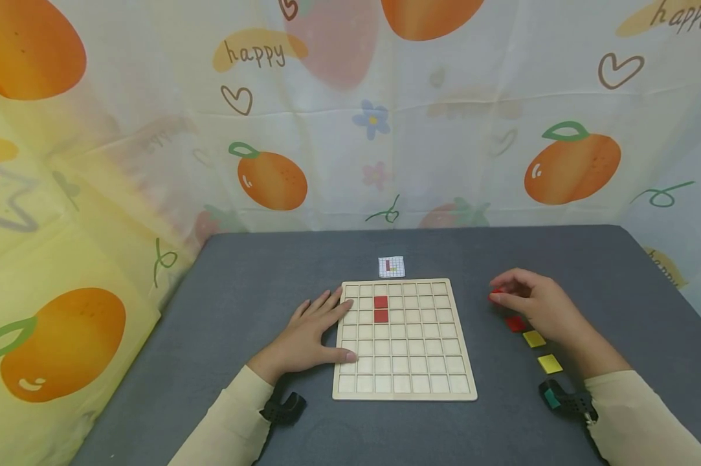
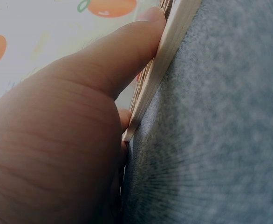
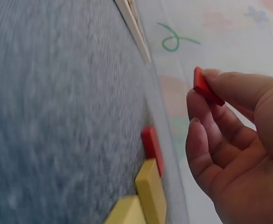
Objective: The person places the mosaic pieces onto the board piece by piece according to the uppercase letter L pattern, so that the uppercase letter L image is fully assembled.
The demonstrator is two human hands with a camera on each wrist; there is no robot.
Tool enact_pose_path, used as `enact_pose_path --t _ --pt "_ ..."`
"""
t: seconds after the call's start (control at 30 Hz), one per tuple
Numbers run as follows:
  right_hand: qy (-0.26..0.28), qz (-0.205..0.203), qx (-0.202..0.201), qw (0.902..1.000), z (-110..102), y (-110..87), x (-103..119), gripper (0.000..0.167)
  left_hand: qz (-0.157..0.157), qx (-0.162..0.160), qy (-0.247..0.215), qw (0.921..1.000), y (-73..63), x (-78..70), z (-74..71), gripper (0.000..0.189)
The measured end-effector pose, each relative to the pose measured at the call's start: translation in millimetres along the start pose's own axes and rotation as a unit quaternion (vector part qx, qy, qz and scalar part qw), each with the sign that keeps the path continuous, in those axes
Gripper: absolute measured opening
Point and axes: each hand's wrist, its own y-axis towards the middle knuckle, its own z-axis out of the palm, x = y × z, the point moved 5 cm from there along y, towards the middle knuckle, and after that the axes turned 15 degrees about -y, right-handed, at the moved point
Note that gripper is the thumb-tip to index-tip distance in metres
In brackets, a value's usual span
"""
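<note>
A pale wooden grid board [image 1: 405, 395] lies on the grey table, with a red tile [image 1: 380, 302] and a second red tile [image 1: 381, 316] in neighbouring cells of one column. My left hand [image 1: 309, 336] rests on the board's left edge, fingers spread, the thumb [image 2: 127, 46] lying on its rim. To the right of the board, my right hand [image 1: 539, 304] pinches a red square tile [image 3: 205, 87] between thumb and fingertips, above the table. Below that hand lie a loose red tile [image 1: 516, 323], a yellow tile [image 1: 534, 338] and another yellow tile [image 1: 550, 364].
A small printed card [image 1: 391, 266] with a coloured grid pattern lies just behind the board. The grey table [image 1: 257, 278] ends at a patterned curtain [image 1: 338, 129] at the back. Each wrist carries a black camera mount.
</note>
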Motion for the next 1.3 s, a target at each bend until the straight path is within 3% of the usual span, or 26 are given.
enact_pose_path --t 0.63,1.3 --pt "0.064 -0.032 -0.013 0.9974 16 -1.5 39 0.015 0.007 0.0 -0.003 1.0 0.6 -2.9 -0.5 0.109" --pt "0.1 -0.075 0.04 0.9913 69 10.5 88 0.009 0.005 -0.002 -0.006 1.0 0.0 -5.3 -1.4 0.109"
